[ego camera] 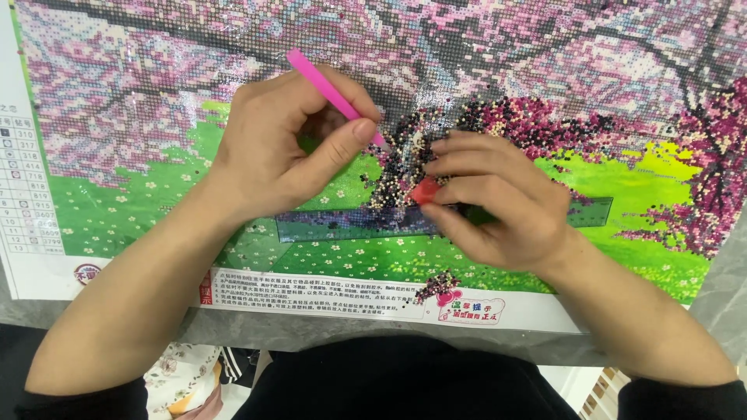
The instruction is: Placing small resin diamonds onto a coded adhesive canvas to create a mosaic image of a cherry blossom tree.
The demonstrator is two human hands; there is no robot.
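Pink applicator pen poised over a diamond-painting canvas

The pink pen [331,92] is pinched in the left hand [280,148], tip slanting down-right toward the small red wax block [426,190] clamped in the right hand's [498,206] fingers, above loose beads [397,167] on the canvas [140,93].

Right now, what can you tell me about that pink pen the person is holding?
The pink pen is a slim, smooth stick, plastic by the look of it. It slants from upper left down to lower right, gripped between thumb and fingers of the left hand. Its tip is at the loose dark beads on the canvas, near the right hand; whether it touches them is unclear.
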